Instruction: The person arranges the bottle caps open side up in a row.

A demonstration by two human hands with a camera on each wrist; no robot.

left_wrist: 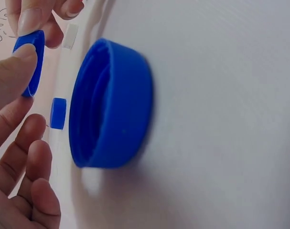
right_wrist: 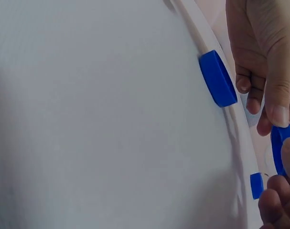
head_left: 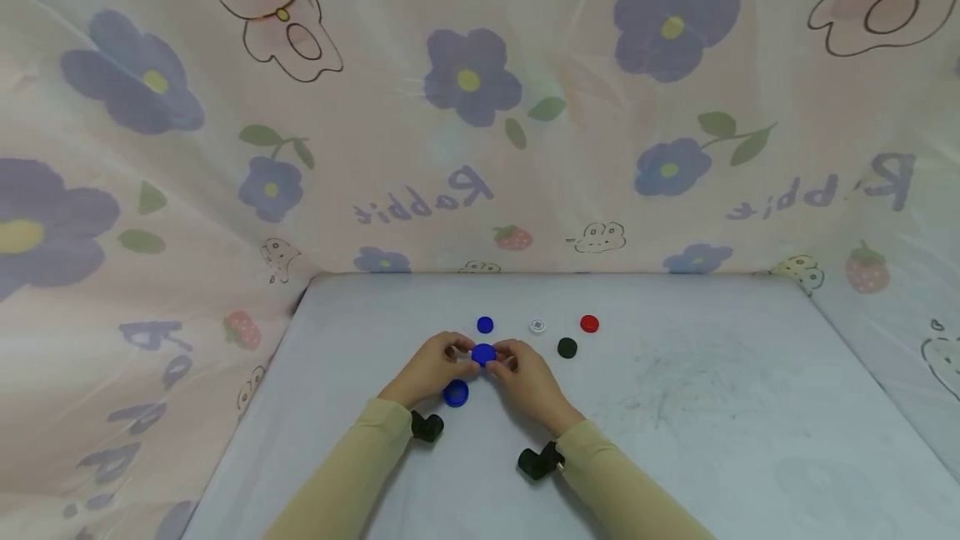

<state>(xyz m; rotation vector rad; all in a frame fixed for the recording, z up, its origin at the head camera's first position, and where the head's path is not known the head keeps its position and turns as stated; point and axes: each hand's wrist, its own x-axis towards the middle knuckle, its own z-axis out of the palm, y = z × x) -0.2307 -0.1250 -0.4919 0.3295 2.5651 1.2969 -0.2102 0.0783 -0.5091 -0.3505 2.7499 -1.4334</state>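
Note:
My left hand (head_left: pixel 435 369) and my right hand (head_left: pixel 528 377) meet over the table. Between them, both pinch the edges of one round blue cap (head_left: pixel 483 354), its flat top facing up. In the left wrist view the held cap (left_wrist: pixel 35 86) is partly covered by a thumb. A larger blue cap (head_left: pixel 456 393) lies hollow side up on the table, just nearer than the held one and close to my left hand. The left wrist view shows this larger cap (left_wrist: pixel 128 105) big and close, with no fingers touching it.
Past my hands lies a small blue cap (head_left: pixel 485 325). To its right are a white cap (head_left: pixel 537 326), a red cap (head_left: pixel 589 323) and a black cap (head_left: pixel 567 347). A patterned curtain (head_left: pixel 555 190) rises behind the white table (head_left: pixel 750 440).

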